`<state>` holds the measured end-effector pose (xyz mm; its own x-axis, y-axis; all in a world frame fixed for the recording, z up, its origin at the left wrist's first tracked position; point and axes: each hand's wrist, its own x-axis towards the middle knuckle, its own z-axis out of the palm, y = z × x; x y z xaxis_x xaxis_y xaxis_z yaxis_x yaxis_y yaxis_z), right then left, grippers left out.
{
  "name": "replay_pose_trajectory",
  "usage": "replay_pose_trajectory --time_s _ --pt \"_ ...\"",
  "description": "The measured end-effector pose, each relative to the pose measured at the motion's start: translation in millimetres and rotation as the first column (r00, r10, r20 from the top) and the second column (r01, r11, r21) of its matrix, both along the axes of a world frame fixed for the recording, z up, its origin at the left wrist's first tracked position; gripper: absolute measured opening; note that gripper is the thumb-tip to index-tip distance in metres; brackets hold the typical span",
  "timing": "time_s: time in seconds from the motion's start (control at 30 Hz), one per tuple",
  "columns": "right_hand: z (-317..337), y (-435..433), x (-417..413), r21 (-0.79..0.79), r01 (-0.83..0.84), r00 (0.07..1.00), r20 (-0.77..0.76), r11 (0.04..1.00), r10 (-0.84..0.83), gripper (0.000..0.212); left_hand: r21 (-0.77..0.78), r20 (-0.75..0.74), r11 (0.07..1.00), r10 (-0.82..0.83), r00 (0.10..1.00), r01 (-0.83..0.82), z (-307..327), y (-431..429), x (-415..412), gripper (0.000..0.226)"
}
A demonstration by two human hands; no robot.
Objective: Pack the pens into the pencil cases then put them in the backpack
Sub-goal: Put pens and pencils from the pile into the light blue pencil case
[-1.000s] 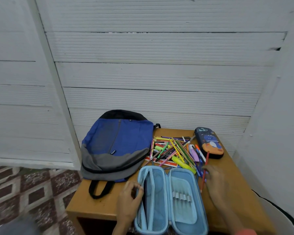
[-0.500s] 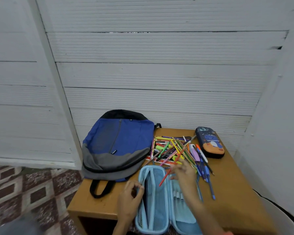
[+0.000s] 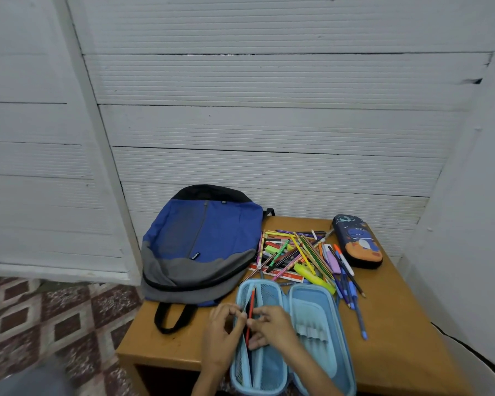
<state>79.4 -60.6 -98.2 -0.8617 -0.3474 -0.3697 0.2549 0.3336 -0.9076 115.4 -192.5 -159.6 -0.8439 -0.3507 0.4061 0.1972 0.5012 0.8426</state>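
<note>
White ribbed wall [image 3: 269, 124], patterned floor [image 3: 55, 318], wooden table [image 3: 397, 344].

wooden table [image 3: 397, 324], white ribbed wall [image 3: 269, 124], patterned floor tiles [image 3: 55, 318]

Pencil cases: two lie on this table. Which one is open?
The light blue case, nearest the camera: it lies unzipped, both halves spread flat. The dark cartoon-print case, far right, is closed.

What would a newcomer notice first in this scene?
First, the bright heap of pens and pencils in the middle of the table, between the blue and grey backpack on the left and a closed dark pencil case on the right. Next, at the near edge, the open light blue pencil case, where the right hand holds a red pencil at its left half and the left hand grips that side.
</note>
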Motion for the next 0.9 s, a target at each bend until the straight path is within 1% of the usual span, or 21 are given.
replay_pose_trajectory --time_s 0.1,0.2,0.33,0.5,0.63,0.73,0.83,0.9 --pt "1.5 -1.7 2.8 0.018 0.000 1.000 -0.012 1.000 0.000 0.036 -0.001 -0.024 1.000 -0.021 0.999 0.021 0.5 -0.3 0.4 0.018" --pt "3.0 -2.2 6.5 0.041 0.014 0.999 -0.044 0.999 -0.012 0.031 -0.001 -0.020 1.000 -0.031 0.999 0.031 1.3 -0.3 1.3 0.012" --pt "-0.5 -3.8 11.1 0.061 0.007 0.996 -0.088 0.998 -0.002 0.032 -0.003 -0.006 0.999 -0.034 0.999 0.034 2.7 0.6 2.1 0.013" --pt "-4.0 -5.4 12.6 0.081 -0.022 0.993 -0.111 0.996 0.031 0.019 -0.002 0.009 0.999 -0.035 0.999 0.035 2.5 0.7 2.2 0.017" --pt "-5.4 -5.7 13.3 0.100 -0.037 0.994 -0.099 0.994 0.047 0.022 -0.015 0.020 1.000 -0.025 0.999 0.026 1.7 0.3 1.6 0.023" --pt "-6.8 -3.5 12.3 0.084 -0.035 0.996 -0.083 0.996 0.042 0.020 -0.023 0.040 1.000 -0.009 0.999 0.010 3.6 1.5 2.7 0.025" --pt "-3.8 0.0 10.4 0.044 -0.043 0.999 -0.032 0.998 0.044 0.021 -0.018 0.062 1.000 0.006 0.998 -0.004 4.3 2.2 2.7 0.025" --pt "2.6 4.8 7.0 0.008 -0.016 0.999 -0.044 1.000 0.017 0.016 -0.015 0.077 1.000 0.001 0.997 0.000 2.7 2.0 1.8 0.019"
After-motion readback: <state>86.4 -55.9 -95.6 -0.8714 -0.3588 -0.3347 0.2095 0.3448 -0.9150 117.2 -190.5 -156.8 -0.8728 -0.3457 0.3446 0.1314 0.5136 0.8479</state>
